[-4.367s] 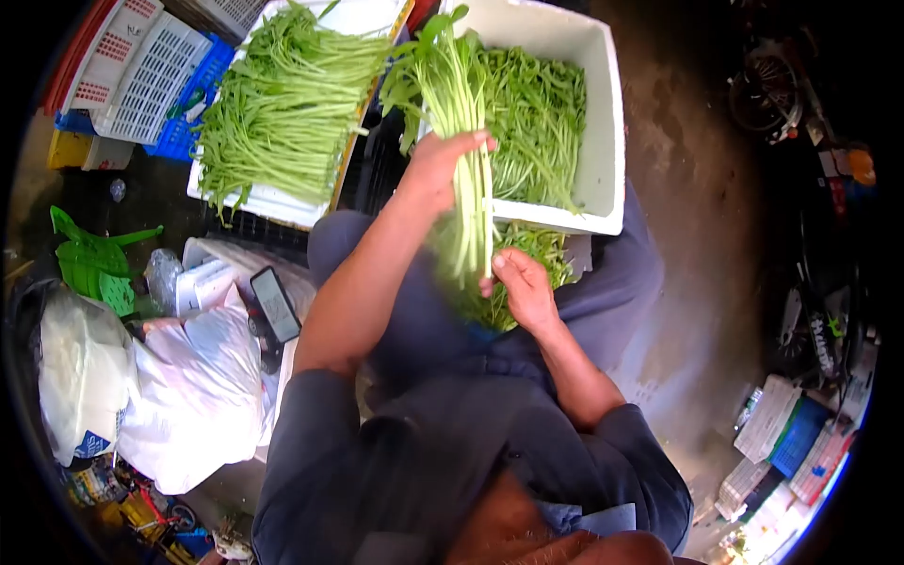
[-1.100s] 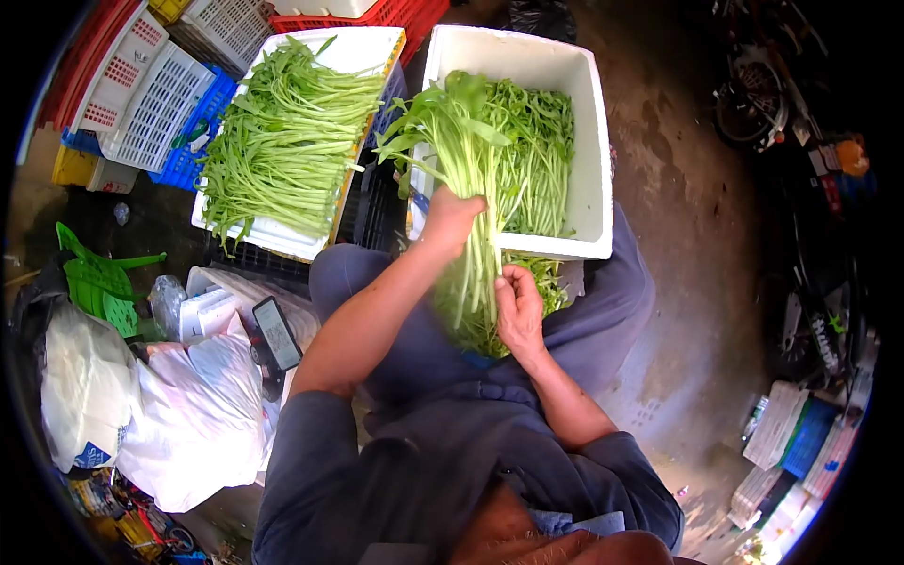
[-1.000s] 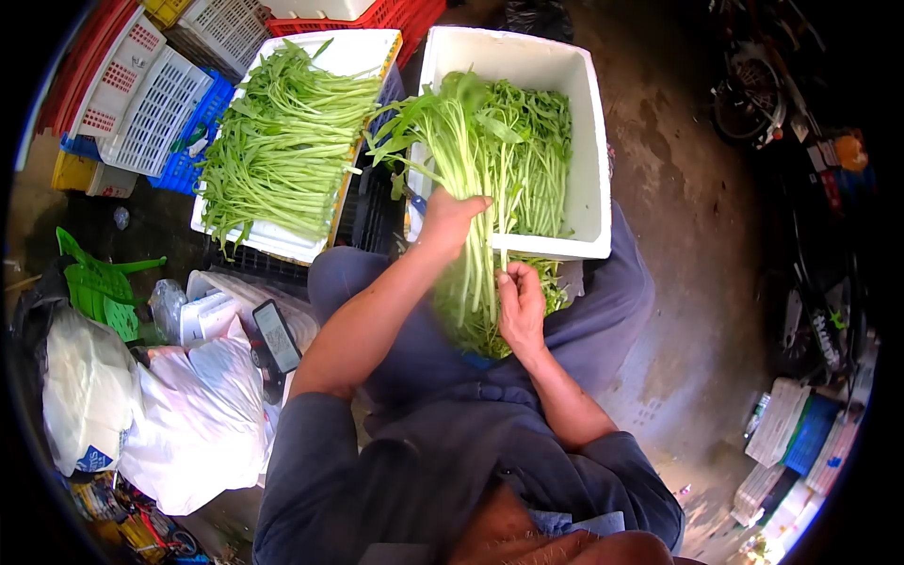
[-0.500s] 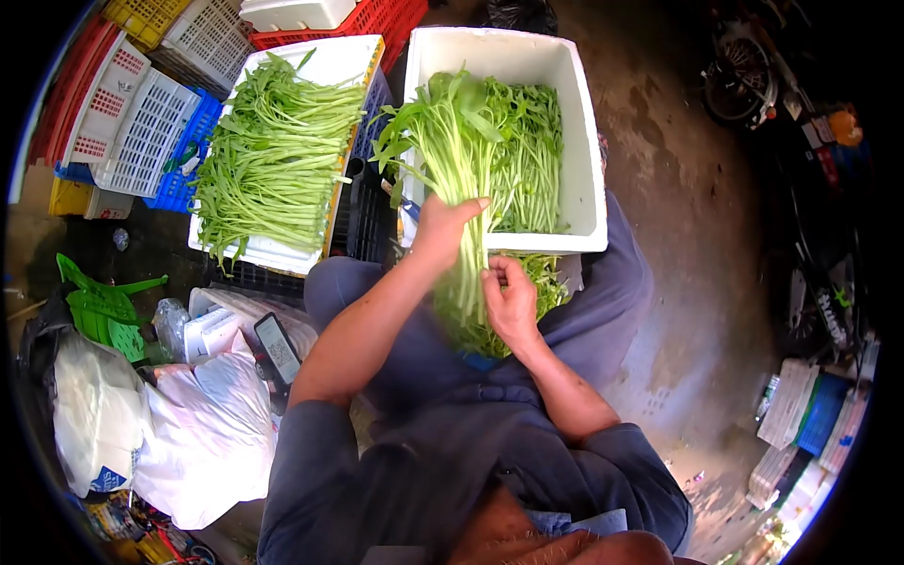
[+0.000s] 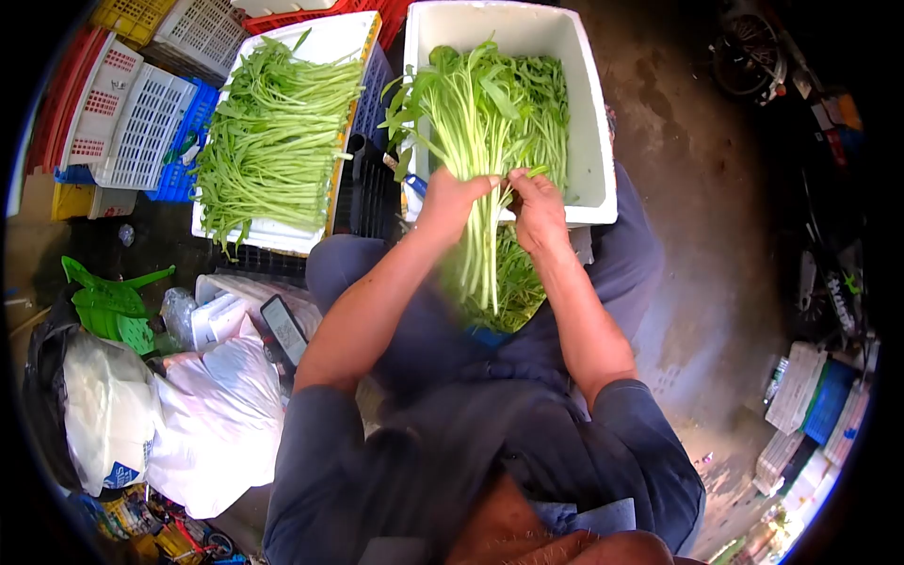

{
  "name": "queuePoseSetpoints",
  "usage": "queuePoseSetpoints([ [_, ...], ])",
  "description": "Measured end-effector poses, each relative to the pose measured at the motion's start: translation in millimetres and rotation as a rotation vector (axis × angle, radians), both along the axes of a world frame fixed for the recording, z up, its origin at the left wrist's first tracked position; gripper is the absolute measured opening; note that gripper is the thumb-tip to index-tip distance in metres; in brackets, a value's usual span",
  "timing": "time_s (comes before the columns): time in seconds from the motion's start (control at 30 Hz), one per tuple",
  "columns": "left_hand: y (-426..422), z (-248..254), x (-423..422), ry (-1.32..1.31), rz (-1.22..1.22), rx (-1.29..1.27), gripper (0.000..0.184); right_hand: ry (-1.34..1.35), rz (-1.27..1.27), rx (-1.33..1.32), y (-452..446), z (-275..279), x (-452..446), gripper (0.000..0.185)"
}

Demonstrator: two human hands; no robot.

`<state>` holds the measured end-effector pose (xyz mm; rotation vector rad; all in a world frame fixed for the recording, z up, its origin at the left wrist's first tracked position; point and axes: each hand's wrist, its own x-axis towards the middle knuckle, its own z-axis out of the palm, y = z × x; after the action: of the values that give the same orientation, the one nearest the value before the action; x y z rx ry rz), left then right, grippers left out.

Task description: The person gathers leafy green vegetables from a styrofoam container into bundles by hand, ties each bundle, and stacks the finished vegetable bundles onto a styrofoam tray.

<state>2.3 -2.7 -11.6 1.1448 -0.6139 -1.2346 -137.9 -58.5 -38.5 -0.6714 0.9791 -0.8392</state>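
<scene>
Head view: the left hand (image 5: 452,205) grasps the bunch (image 5: 471,108) mid-stem, leaves over the box (image 5: 589,122), while the right hand (image 5: 541,215) pinches a green bit (image 5: 538,171) beside it; probably light, crisp and easily snapped, the bunch seems best held gently around its stalks.

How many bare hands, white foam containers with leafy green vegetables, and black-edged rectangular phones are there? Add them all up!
Bare hands (left hand, right hand): 2
White foam containers (left container, right container) with leafy green vegetables: 2
Black-edged rectangular phone: 1
Total: 5
</scene>
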Motion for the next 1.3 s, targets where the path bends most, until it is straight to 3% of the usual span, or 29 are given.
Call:
queuePoseSetpoints([
  [0.13, -4.1, -11.7, 10.2, 0.042, 0.074, 0.051, 0.036, 0.266, 0.025, -0.392, 25.2, 8.2, -7.2, 0.019],
  [0.23, -5.5, -4.9, 5.9, 0.118, 0.129, -0.017, 0.035, 0.244, 0.135, -0.443, 47.0, 4.7, -15.2, 0.018],
  [0.4, -9.1, -13.8, 20.6, 0.117, 0.213, 0.111, 0.031, 0.492, 0.535, -0.675, 84.9, 23.8, -53.4, 0.016],
  [0.57, -9.9, -12.0, 27.3, 0.091, 0.304, 0.023, 0.028, 0.622, 0.804, -0.704, 99.8, 11.1, -112.0, 0.017],
  [0.67, -11.6, -9.4, 26.8, 0.077, 0.331, 0.075, 0.029, 0.974, 0.914, -0.760, 95.3, 9.9, -126.2, 0.017],
  [0.8, -10.3, -18.6, 22.6, -0.090, 0.352, 0.036, 0.027, 0.853, 0.380, -0.883, 73.6, 24.9, -98.5, 0.021],
  [0.9, -9.5, -14.0, 16.6, -0.226, 0.369, 0.042, 0.027, 0.744, 0.376, -0.895, 70.0, 60.0, -51.7, 0.021],
  [1.0, -6.6, -2.3, 9.4, -0.326, 0.396, 0.053, 0.027, 0.915, 0.323, -1.290, 60.4, 51.8, -19.8, 0.015],
  [1.1, -4.6, 3.4, 8.4, -0.378, 0.428, 0.066, 0.027, 0.934, 0.286, -1.359, 53.7, 36.9, -11.6, 0.012],
  [1.3, -4.7, 0.3, 9.5, -0.430, 0.411, 0.093, 0.028, 0.931, 0.473, -1.131, 57.3, 28.7, -15.2, 0.007],
])
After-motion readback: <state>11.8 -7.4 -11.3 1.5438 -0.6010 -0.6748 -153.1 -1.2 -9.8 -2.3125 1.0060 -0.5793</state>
